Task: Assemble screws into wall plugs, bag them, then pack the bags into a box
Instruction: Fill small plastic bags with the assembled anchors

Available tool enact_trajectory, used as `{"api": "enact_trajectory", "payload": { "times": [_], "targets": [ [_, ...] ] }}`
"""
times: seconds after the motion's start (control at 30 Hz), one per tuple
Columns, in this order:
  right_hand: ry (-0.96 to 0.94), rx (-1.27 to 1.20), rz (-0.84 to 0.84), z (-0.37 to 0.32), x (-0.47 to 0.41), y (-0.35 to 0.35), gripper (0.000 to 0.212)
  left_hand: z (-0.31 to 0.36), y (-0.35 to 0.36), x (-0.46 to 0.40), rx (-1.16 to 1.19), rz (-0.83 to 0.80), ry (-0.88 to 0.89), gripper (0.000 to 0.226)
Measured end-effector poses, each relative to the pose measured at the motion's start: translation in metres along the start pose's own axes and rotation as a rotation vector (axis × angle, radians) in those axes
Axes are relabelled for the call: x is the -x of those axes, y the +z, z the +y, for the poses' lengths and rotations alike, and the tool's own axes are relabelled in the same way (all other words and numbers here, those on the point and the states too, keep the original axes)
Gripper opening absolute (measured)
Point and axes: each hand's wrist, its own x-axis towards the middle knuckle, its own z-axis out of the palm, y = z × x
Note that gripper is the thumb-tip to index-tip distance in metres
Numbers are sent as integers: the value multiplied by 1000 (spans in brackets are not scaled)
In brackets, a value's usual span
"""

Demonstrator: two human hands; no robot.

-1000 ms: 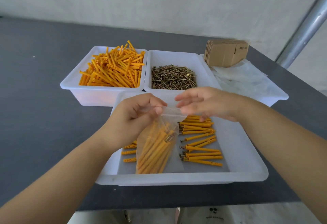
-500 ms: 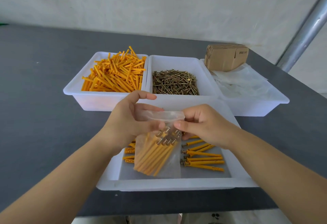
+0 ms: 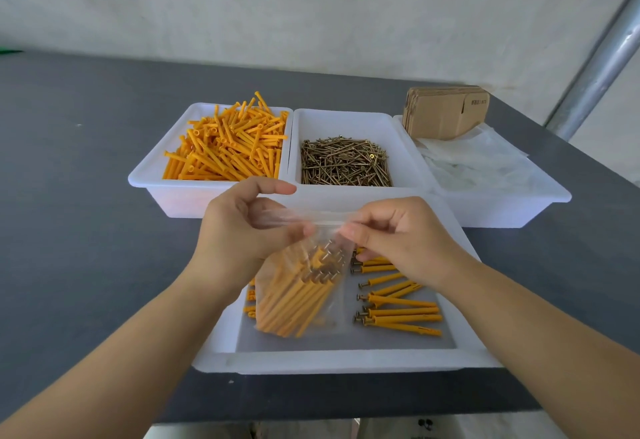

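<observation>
Now, status: bag sealing under way.
Bag: clear, filled with plug-and-screw sets, held over the front tray.
Left hand grip: pinches the bag's top left edge.
Right hand grip: pinches the top edge from the right; a second ago it hovered flat above the mouth.
Change: the mouth, gaping half a second ago, is now drawn nearly flat.
Meaning: filling looks finished; pressing the closure shut likely comes next.
Remaining: loose assembled sets in the tray; flat cardboard boxes at the bench's far right.
</observation>
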Motion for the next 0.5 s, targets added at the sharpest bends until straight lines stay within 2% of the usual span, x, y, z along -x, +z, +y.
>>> {"api": "enact_trajectory", "payload": {
  "times": [0.1, 0.4, 0.5],
  "targets": [
    [23, 5, 4, 0, 0, 0, 13, 2, 1, 2, -32, 1, 52, 45],
    [57, -69, 48, -3, 0, 2, 7, 0, 1, 1, -35, -8, 52, 40],
    [35, -24, 57, -2, -1, 1, 6, 3, 2, 1, -152, 2, 86, 36]
  ]
}}
